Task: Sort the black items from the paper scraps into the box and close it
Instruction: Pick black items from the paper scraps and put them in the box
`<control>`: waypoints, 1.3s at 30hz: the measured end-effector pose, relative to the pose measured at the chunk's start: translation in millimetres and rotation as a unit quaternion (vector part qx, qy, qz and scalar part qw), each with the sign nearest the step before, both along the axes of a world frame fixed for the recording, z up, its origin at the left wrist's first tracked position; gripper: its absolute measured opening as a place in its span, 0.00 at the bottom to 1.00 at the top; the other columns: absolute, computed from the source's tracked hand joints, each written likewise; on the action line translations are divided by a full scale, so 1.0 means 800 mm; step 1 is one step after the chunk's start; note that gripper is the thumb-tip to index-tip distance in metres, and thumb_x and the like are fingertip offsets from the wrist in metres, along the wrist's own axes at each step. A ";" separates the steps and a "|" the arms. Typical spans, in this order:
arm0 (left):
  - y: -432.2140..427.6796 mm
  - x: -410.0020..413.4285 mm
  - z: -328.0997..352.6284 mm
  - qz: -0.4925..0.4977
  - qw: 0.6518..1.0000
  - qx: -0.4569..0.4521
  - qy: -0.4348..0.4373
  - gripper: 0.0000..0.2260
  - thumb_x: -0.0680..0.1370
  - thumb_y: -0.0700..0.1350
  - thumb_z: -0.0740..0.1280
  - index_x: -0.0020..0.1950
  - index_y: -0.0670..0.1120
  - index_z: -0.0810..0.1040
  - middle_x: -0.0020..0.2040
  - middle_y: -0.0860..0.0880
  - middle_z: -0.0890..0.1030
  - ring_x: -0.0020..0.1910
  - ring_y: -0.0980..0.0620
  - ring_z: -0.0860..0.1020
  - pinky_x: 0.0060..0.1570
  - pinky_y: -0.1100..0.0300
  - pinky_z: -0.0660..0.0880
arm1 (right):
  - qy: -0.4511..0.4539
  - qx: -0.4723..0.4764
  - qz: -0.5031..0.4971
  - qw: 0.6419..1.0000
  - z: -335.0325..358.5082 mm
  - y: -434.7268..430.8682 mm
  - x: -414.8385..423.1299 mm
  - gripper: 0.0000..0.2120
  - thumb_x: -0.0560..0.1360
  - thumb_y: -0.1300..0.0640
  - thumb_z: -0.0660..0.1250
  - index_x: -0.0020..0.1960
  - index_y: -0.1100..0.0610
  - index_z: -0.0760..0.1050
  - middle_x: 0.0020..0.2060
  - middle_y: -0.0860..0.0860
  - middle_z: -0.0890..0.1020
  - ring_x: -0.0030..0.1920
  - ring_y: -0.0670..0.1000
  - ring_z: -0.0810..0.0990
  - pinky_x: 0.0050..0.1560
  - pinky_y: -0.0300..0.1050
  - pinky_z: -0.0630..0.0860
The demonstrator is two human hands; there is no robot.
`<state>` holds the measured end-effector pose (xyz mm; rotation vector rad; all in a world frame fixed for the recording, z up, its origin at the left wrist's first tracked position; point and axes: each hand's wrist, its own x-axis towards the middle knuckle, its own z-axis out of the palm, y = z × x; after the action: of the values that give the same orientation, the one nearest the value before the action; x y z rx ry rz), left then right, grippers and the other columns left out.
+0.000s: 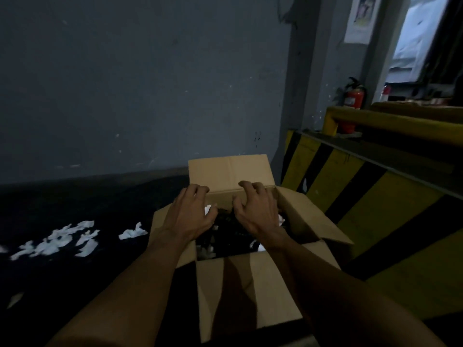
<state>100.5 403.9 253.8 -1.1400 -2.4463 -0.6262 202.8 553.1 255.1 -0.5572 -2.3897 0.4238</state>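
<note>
One cardboard box [250, 291] stands open on a black surface [75, 284], all four flaps out: the far one upright, the left and right ones splayed outward, the near one hanging toward the viewer. Inside lies a heap of black items [230, 231], too dark and tangled to count, with about four white bits showing among them.

Two hands reach over the opening. The left hand [190, 214] and the right hand [255, 209] both have their fingers bent and spread, tips touching the fold line at the base of the far flap, closed round nothing.

The paper scraps [60, 241] lie to the left of the box: one overlapping cluster that cannot be counted apart, one separate piece between it and the box, and one more at the near left.

Behind is a grey-blue wall [125, 83]. To the right slopes one yellow-and-black striped barrier [375, 196], with one yellow rail [390, 121] above it, one red fire extinguisher [353, 101] standing behind, and one poster [360, 18] high on the wall.
</note>
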 end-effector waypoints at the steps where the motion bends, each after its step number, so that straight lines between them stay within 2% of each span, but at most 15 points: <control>1: -0.019 0.003 0.003 -0.001 1.000 0.003 0.002 0.25 0.74 0.57 0.59 0.65 0.42 0.72 0.59 0.43 0.75 0.57 0.43 0.73 0.53 0.51 0.73 | 0.005 0.004 0.009 1.000 0.003 -0.016 0.001 0.21 0.77 0.46 0.59 0.68 0.52 0.68 0.62 0.57 0.74 0.59 0.58 0.71 0.58 0.53 0.68; 5: -0.100 0.011 0.015 0.031 0.999 -0.010 0.016 0.28 0.75 0.61 0.56 0.67 0.43 0.70 0.61 0.44 0.73 0.59 0.46 0.72 0.56 0.52 0.71 | 0.014 -0.005 0.053 0.998 0.006 -0.086 -0.006 0.21 0.76 0.47 0.60 0.67 0.53 0.69 0.61 0.58 0.73 0.60 0.59 0.71 0.59 0.54 0.70; 12: -0.259 0.013 0.012 0.130 0.991 -0.005 0.033 0.26 0.74 0.58 0.60 0.65 0.41 0.72 0.59 0.41 0.75 0.58 0.42 0.73 0.59 0.50 0.72 | -0.009 -0.007 0.138 0.990 -0.006 -0.224 -0.046 0.21 0.76 0.44 0.59 0.66 0.53 0.69 0.62 0.57 0.72 0.62 0.58 0.70 0.61 0.55 0.70; 17: -0.358 0.011 -0.006 0.210 0.977 -0.002 0.023 0.23 0.75 0.55 0.64 0.62 0.41 0.74 0.57 0.41 0.76 0.56 0.41 0.74 0.57 0.49 0.72 | -0.029 -0.013 0.199 0.979 -0.025 -0.309 -0.080 0.21 0.77 0.43 0.59 0.66 0.52 0.70 0.62 0.56 0.72 0.60 0.58 0.72 0.56 0.52 0.72; 22: -0.432 -0.005 -0.028 0.279 0.960 -0.026 0.006 0.24 0.76 0.55 0.64 0.65 0.42 0.71 0.61 0.41 0.74 0.60 0.43 0.72 0.61 0.50 0.70 | -0.047 -0.005 0.239 0.970 -0.046 -0.370 -0.126 0.22 0.77 0.43 0.59 0.67 0.52 0.70 0.63 0.57 0.72 0.62 0.59 0.70 0.58 0.53 0.71; 28: -0.474 -0.065 -0.053 0.307 0.951 -0.041 -0.019 0.24 0.77 0.57 0.61 0.69 0.45 0.68 0.64 0.45 0.72 0.62 0.49 0.70 0.63 0.54 0.70 | -0.057 -0.018 0.264 0.963 -0.076 -0.405 -0.200 0.21 0.77 0.44 0.60 0.66 0.53 0.70 0.63 0.57 0.72 0.62 0.59 0.71 0.60 0.53 0.70; 33: -0.472 -0.142 -0.071 0.317 0.946 -0.058 -0.035 0.24 0.78 0.55 0.61 0.69 0.42 0.68 0.63 0.43 0.72 0.61 0.46 0.71 0.61 0.54 0.69 | -0.073 -0.039 0.260 0.962 -0.104 -0.409 -0.277 0.21 0.76 0.45 0.61 0.65 0.53 0.71 0.61 0.57 0.73 0.61 0.60 0.71 0.59 0.54 0.71; 39: -0.447 -0.231 -0.106 0.269 0.961 -0.051 -0.027 0.21 0.75 0.53 0.63 0.59 0.37 0.75 0.50 0.40 0.78 0.48 0.44 0.77 0.48 0.53 0.76 | -0.116 -0.051 0.236 0.964 -0.138 -0.392 -0.352 0.22 0.76 0.44 0.60 0.66 0.54 0.71 0.62 0.58 0.73 0.62 0.59 0.71 0.61 0.54 0.70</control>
<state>-84.0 46.2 169.3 -0.4453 -2.6913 -0.3666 -78.9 239.3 145.0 -0.0714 -2.7362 0.7248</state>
